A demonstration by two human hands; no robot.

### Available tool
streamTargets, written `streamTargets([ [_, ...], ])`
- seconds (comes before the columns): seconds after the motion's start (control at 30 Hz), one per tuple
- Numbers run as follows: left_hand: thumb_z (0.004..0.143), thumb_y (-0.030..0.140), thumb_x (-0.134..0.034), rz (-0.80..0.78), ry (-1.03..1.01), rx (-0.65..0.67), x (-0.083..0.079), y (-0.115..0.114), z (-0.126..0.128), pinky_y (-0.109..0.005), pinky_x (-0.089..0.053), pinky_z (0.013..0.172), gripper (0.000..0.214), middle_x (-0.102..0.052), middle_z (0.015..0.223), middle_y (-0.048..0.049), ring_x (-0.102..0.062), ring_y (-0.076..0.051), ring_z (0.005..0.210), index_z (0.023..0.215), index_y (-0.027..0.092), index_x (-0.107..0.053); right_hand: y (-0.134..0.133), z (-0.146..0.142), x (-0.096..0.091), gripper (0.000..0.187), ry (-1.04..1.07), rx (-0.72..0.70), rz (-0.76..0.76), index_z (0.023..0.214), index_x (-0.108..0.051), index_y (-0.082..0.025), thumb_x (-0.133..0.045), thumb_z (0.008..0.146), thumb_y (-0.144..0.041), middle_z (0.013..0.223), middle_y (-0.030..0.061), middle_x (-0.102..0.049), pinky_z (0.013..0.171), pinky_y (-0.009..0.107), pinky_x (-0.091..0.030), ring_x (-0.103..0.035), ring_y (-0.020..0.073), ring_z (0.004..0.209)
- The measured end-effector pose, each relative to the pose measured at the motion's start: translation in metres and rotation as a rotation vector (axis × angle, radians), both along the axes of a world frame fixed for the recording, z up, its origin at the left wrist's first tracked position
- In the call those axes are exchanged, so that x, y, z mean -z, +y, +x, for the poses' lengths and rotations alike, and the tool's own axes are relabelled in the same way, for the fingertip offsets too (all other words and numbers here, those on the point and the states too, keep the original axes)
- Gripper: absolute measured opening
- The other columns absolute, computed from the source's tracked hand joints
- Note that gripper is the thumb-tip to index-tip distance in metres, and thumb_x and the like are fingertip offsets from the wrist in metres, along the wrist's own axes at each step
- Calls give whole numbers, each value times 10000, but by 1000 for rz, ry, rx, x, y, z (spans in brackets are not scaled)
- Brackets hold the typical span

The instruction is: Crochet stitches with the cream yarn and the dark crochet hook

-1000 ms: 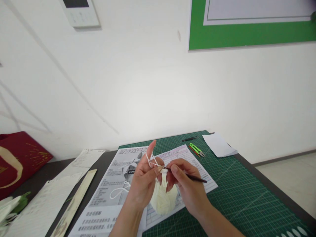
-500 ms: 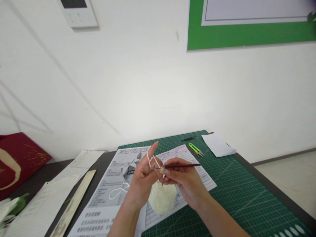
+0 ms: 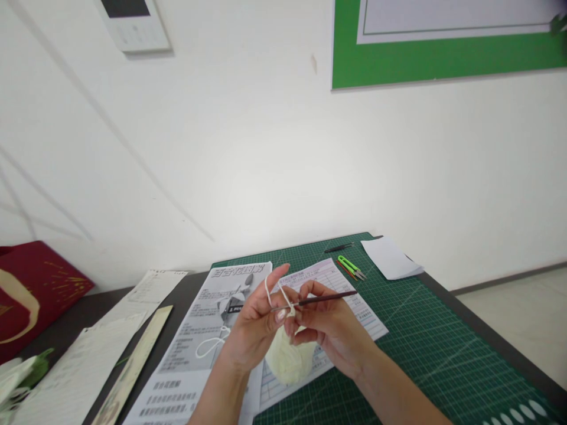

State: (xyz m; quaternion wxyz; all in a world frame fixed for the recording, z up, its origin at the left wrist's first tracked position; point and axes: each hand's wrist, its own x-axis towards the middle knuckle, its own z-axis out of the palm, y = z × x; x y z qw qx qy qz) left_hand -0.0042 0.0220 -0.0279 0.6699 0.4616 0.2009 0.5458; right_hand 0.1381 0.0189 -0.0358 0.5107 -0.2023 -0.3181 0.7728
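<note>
Dark-brown crochet hook (image 3: 328,297): it lies between the two hands, its long axis almost crosswise in the view; the handle end points to the right and slightly up, the thin metal shaft points to the left hand.
Right hand (image 3: 334,324): its grip is closed on the handle, near where the shaft begins, so this hand is the nearer one to the hook's dark part.
Left hand (image 3: 254,327): its grip is pinched, thumb toward fingers, seemingly on the white yarn (image 3: 286,295) beside the shaft; the index finger is raised apart.
Strand: it passes over this raised finger and comes down, at a slant, to the shaft, just left of the right grip.
Hook tip: it is near the left thumb; whether it catches a loop is too small to tell.
Cream yarn ball (image 3: 290,357): it sits below both hands in the view, over the lined form sheet (image 3: 372,321).
Green cutting mat (image 3: 443,336): it covers much of the table (image 3: 188,295); green thread snips (image 3: 348,264) lie on it, beyond the right hand.
</note>
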Motion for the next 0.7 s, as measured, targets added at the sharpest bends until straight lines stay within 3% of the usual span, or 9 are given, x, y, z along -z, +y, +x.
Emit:
streamTargets([
  [0.13, 737, 143, -698, -31, -56, 12, -3, -2, 2, -261, -421, 604, 593, -629, 573, 4, -566, -177, 735, 1278, 320, -531, -2, -3, 0, 363, 5, 21, -7, 744, -460, -190, -807, 638, -177, 642, -2, -714, 511, 213, -547, -675, 125, 558],
  [0.23, 730, 128, -698, -41, -101, 9, -2, -3, 3, -261, -431, 618, 637, -619, 557, 10, -557, -171, 720, 1304, 321, -500, -5, -7, -1, 381, -1, 73, 19, 752, -445, -203, -809, 642, -182, 657, -10, -716, 532, 225, -544, -670, 121, 561],
  [0.37, 719, 141, -701, -56, -138, 35, -2, -4, 3, -235, -414, 512, 683, -600, 556, 15, -540, -167, 647, 1332, 323, -460, -9, -13, -2, 381, 24, 171, 87, 717, -451, -204, -821, 629, -201, 660, -31, -684, 536, 256, -538, -649, 124, 561],
  [0.7, 689, 160, -734, -115, -193, 52, -6, -8, 3, -212, -416, 530, 592, -591, 509, 18, -522, -132, 574, 1224, 358, -575, -16, -23, -8, 404, 130, 164, 9, 631, -472, -192, -863, 531, -180, 650, -68, -596, 542, 219, -516, -610, 96, 586],
])
